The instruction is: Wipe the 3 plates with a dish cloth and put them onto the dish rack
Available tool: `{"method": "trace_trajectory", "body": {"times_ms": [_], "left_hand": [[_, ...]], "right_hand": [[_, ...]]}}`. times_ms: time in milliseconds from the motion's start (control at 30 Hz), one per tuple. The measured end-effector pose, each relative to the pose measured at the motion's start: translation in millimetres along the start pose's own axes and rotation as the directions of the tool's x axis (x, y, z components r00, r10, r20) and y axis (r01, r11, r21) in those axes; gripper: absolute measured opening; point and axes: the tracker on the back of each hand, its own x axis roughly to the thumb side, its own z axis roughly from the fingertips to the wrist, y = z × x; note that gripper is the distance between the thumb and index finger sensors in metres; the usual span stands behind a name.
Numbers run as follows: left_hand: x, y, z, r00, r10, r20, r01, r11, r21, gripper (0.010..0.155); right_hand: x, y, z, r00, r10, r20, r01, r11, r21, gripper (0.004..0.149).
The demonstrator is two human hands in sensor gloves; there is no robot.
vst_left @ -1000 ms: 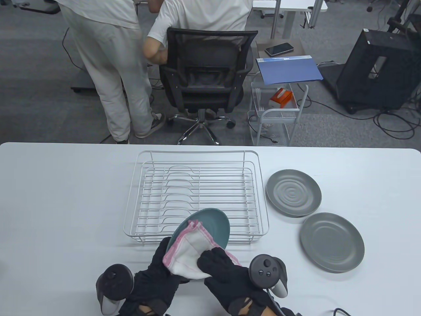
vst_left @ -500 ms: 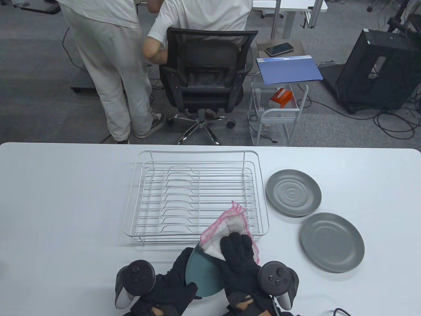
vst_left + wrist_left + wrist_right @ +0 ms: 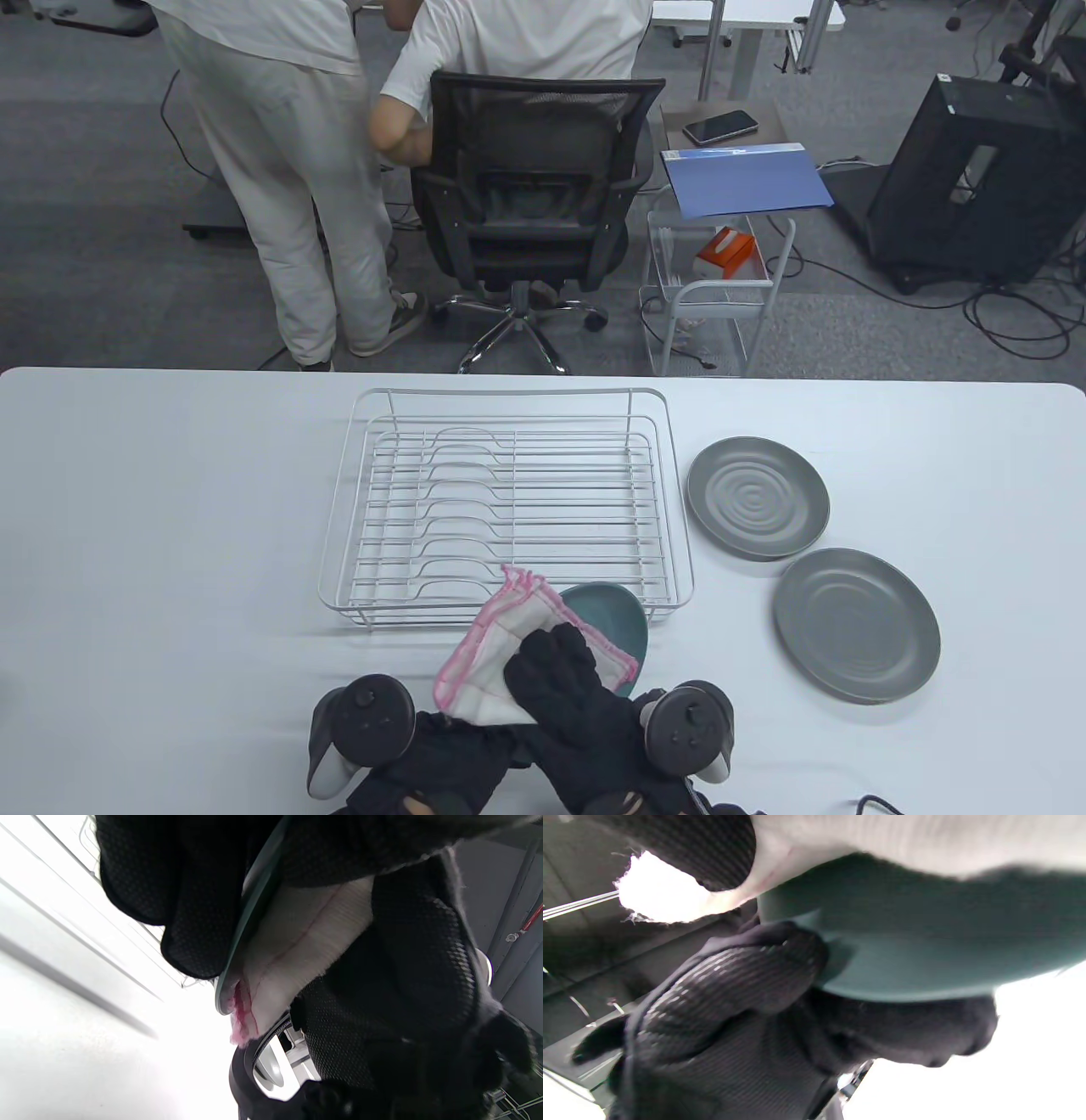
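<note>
I hold a teal plate (image 3: pixel 615 613) just in front of the dish rack (image 3: pixel 509 393), at the table's near edge. My left hand (image 3: pixel 441 755) grips it from below; the left wrist view shows the fingers (image 3: pixel 186 904) curled behind the plate's rim (image 3: pixel 248 916). My right hand (image 3: pixel 556 679) lies on a white dish cloth with pink edging (image 3: pixel 488 658) and presses it onto the plate's face with fairly straight fingers. In the right wrist view the cloth (image 3: pixel 903 836) lies over the plate (image 3: pixel 925 942). Two grey plates (image 3: pixel 758 497) (image 3: pixel 857 624) lie flat to the right of the rack.
The wire rack holds nothing. Beyond the table's far edge stand an office chair (image 3: pixel 530 195) with a person sitting in it, a second person (image 3: pixel 280 170) to the left, and a small wire cart (image 3: pixel 713 289).
The right hand has swept the cloth back to the left across the plate. The plate has turned, and its bare teal part now shows to the right of the cloth.
</note>
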Motion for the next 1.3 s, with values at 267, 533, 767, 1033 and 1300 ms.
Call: {"method": "trace_trajectory", "body": {"times_ms": [267,533,767,1033,1300], "left_hand": [[1,16,9,1.0,-0.025,-0.013,0.027,0.983,0.184,0.078],[5,29,19,0.999,-0.04,0.014,0.034,0.954,0.299,0.077],[2,28,18,1.0,0.012,0.007,-0.014,0.96,0.281,0.077],[2,19,11,0.999,0.039,-0.009,-0.037,0.981,0.189,0.077],[-2,3,-1,0.998,0.051,-0.041,-0.049,0.998,0.042,0.078]], "right_hand": [[-13,10,-3,0.985,-0.144,-0.091,0.154,0.981,0.115,0.056],[-19,-1,-1,0.978,0.045,-0.206,-0.019,0.992,0.127,0.055],[-20,-10,1,0.935,0.231,-0.27,-0.219,0.973,0.073,0.055],[-22,-26,5,0.873,0.336,-0.353,-0.37,0.929,-0.03,0.055],[-23,-39,9,0.881,0.296,-0.369,-0.372,0.916,-0.154,0.057]]}}
